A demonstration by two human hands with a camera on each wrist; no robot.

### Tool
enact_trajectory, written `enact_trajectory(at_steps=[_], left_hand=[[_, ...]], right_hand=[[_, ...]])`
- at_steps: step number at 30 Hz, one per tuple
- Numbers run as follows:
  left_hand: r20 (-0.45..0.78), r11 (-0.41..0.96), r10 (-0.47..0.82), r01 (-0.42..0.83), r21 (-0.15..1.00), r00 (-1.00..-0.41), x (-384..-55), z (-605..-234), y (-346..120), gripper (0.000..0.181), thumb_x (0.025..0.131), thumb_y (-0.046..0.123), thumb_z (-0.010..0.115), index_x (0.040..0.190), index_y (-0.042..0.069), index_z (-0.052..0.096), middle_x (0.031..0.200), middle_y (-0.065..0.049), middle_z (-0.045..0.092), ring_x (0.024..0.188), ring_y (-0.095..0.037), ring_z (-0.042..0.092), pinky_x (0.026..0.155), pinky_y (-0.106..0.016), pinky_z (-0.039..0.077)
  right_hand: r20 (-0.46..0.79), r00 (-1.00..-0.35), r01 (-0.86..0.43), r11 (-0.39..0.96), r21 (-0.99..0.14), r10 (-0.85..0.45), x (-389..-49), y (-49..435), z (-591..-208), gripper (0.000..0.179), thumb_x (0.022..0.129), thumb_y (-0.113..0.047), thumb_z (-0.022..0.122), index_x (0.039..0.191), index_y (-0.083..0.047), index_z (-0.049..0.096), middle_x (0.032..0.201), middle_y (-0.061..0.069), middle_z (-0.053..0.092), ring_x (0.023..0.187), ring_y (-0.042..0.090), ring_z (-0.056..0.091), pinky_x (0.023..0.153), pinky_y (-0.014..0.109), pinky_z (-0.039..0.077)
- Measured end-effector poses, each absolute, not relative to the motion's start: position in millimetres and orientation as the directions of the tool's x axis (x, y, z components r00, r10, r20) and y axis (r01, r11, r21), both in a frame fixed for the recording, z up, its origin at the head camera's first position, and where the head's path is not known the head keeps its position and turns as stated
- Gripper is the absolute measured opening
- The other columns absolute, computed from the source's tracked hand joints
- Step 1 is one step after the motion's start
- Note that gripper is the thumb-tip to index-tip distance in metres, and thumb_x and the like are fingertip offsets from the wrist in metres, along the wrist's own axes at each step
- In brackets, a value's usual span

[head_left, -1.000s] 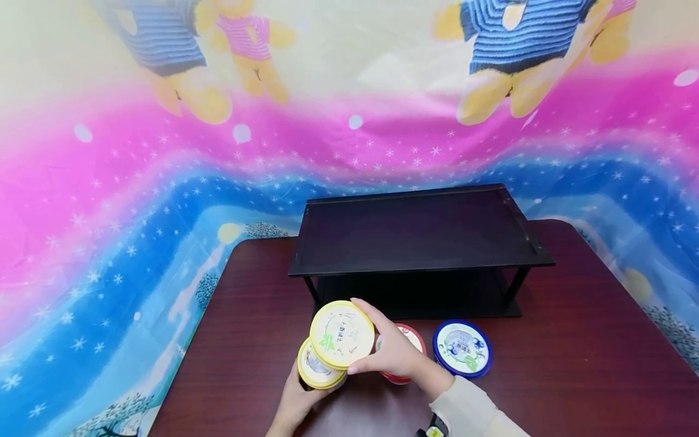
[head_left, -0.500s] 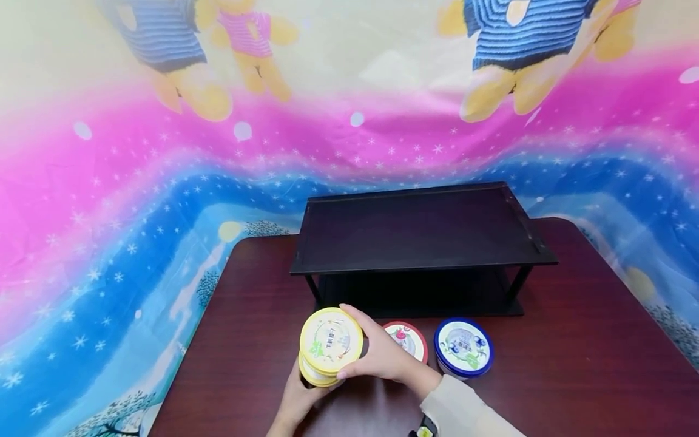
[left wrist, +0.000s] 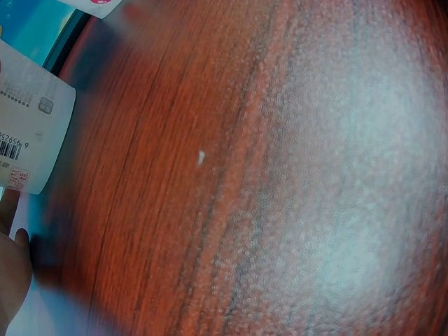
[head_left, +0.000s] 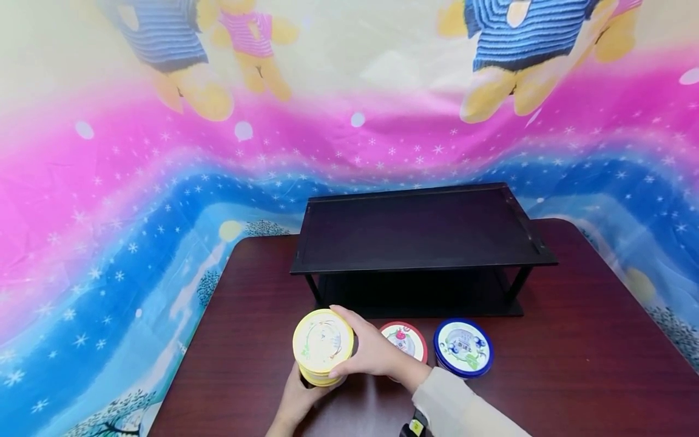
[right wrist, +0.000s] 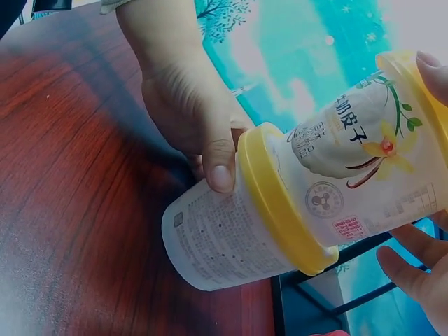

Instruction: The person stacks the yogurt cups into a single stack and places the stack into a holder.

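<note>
Two yellow-lidded yogurt-style tubs are stacked at the front of the table. My right hand (head_left: 371, 351) grips the upper tub (head_left: 322, 341) around its yellow lid, thumb and fingers on opposite sides. Beneath it, my left hand (head_left: 295, 397) holds the lower tub (right wrist: 217, 234), its thumb along the white wall just under the lid. In the right wrist view the upper tub's base meets the lower tub's lid, slightly off-centre. The left wrist view catches only a white tub wall (left wrist: 31, 126) with a barcode and a few fingertips. Whether the lower tub touches the table, I cannot tell.
A red-lidded tub (head_left: 406, 341) stands right of the stack, partly behind my right forearm. Beside it is a blue-lidded tub (head_left: 463, 348). A black two-tier shelf (head_left: 420, 230) stands behind them on the dark wooden table (head_left: 240, 340), before a printed cloth backdrop.
My right hand has brought the upper tub left and slightly down, over the lower tub, which it now mostly covers from above. The red lid shows more. My left hand has barely moved.
</note>
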State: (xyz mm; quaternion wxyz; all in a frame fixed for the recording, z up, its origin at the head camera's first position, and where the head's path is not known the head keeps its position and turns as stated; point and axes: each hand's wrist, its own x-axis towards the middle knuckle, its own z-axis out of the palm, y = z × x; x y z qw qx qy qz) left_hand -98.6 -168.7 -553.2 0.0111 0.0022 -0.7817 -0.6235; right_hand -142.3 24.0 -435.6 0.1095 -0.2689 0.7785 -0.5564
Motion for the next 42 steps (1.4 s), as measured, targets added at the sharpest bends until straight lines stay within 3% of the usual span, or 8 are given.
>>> enact_trajectory(at_steps=[7,13,35,42], left_hand=[[-0.043,0.274,-0.025,-0.048,0.960,-0.999,-99.3,-551.3,-167.8,0.073,0.058,0.013,0.079,0.119,0.009,0.039,0.111,-0.004,0.051,0.098,-0.012,0.045,0.085,-0.025,0.034],[-0.014,0.260,-0.024,-0.020,0.965,-1.000,-97.7,-553.4,-167.5,0.070,0.057,0.015,0.079,0.116,0.009,0.041,0.107,-0.004,0.052,0.096,-0.013,0.046,0.085,-0.025,0.034],[-0.024,0.267,-0.041,-0.034,0.963,-0.999,-96.1,-554.6,-167.2,0.071,0.056,0.021,0.081,0.115,0.013,0.042,0.106,-0.001,0.052,0.095,-0.014,0.046,0.083,-0.028,0.034],[-0.001,0.267,-0.044,-0.013,0.964,-0.999,-96.2,-550.0,-166.0,0.070,0.055,0.019,0.081,0.113,0.014,0.043,0.105,0.000,0.053,0.095,-0.014,0.047,0.084,-0.027,0.034]], right_hand=[[0.133,-0.810,-0.342,0.276,-0.898,-0.571,-146.7,22.2,-438.9,0.101,0.052,-0.040,0.080,0.134,-0.026,0.025,0.133,-0.005,0.031,0.118,0.011,0.031,0.095,0.043,0.024],[0.101,-0.811,-0.330,0.308,-0.892,-0.576,-146.6,20.6,-436.8,0.101,0.054,-0.043,0.078,0.136,-0.026,0.022,0.135,-0.004,0.029,0.119,0.013,0.029,0.094,0.044,0.025],[0.082,-0.816,-0.285,0.274,-0.918,-0.572,-141.8,22.7,-436.1,0.106,0.056,-0.037,0.079,0.138,-0.019,0.014,0.138,0.003,0.024,0.123,0.016,0.023,0.096,0.046,0.021],[0.110,-0.813,-0.312,0.267,-0.912,-0.572,-142.8,33.4,-438.1,0.100,0.061,-0.035,0.077,0.137,-0.012,0.016,0.128,0.004,0.036,0.113,0.014,0.038,0.094,0.040,0.028]])
